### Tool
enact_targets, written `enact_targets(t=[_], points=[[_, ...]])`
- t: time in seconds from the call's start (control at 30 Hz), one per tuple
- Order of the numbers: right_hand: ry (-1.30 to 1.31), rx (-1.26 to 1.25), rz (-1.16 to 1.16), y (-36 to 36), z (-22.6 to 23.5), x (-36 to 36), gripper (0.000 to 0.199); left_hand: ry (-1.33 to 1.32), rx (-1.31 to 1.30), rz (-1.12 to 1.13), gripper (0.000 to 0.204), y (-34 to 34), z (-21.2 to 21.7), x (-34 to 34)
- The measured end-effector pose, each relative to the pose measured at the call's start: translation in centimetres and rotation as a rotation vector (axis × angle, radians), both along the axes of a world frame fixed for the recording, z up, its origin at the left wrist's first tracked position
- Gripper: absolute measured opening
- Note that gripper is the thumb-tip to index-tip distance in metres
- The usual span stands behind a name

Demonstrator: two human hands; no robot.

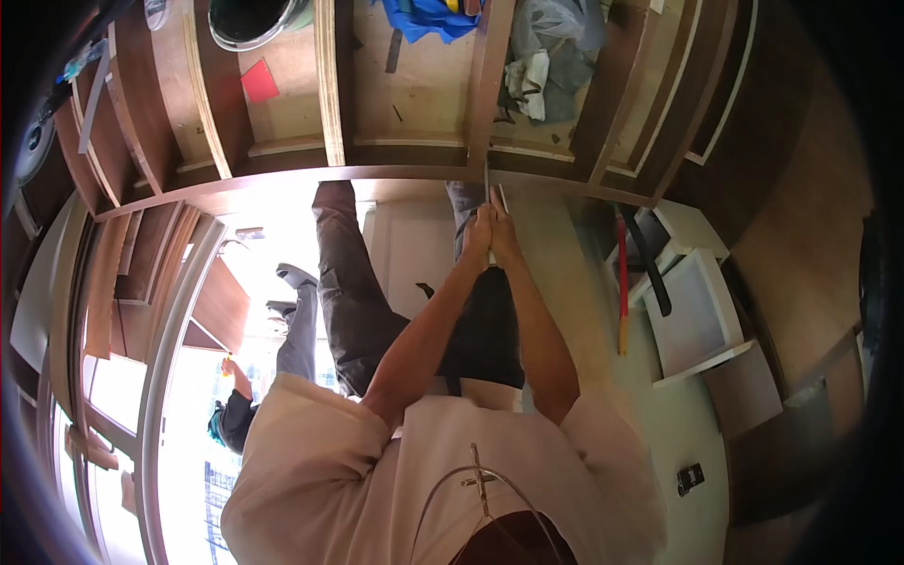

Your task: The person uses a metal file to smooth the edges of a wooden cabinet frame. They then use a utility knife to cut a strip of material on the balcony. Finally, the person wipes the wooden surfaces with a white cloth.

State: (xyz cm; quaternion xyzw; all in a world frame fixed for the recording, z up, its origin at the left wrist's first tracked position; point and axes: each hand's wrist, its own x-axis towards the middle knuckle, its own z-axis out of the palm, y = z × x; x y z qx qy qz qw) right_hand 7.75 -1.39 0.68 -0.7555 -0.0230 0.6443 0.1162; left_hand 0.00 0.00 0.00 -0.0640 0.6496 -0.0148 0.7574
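Note:
Both arms reach forward, and my hands meet at the near edge of a brown wooden cabinet frame (405, 173). Between them is a thin pale strip (505, 198), standing against the frame next to one of its dividers. My left hand (476, 235) is closed around the strip's near side. Pressed to its other side is my right hand (504, 233), with the fingers pointing along it toward the frame. The hands partly hide the strip, so its exact kind is not clear.
In the frame's compartments are a bucket (259, 24), a red piece (259, 81), a blue bag (428, 19) and grey plastic bags (560, 38). White open boxes (692, 301) and a red bar (622, 273) stand right. Another person (235, 419) is low at the left.

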Motion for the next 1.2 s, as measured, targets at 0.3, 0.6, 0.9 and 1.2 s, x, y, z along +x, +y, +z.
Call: enact_targets(t=[0.3, 0.6, 0.9, 1.2], points=[[0.009, 0.003, -0.34, 4.5, 4.2, 2.7, 0.057, 0.166, 0.555, -0.371, 0.051, 2.8, -2.2, -1.5], [-0.128, 0.055, -0.32, 5.8, -0.5, -1.2, 0.059, 0.163, 0.88, -0.638, 0.036, 3.5, -3.8, -6.2], [-0.026, 0.173, -0.509, 3.6, -2.5, -1.5, 0.054, 0.205, 1.103, -0.963, 0.035, 11.8, -4.1, -1.9], [-0.191, 0.225, -0.335, 1.6, 0.1, 0.8, 0.052, -0.526, 1.911, -2.443, 0.044, 23.9, -7.6, 5.1]])
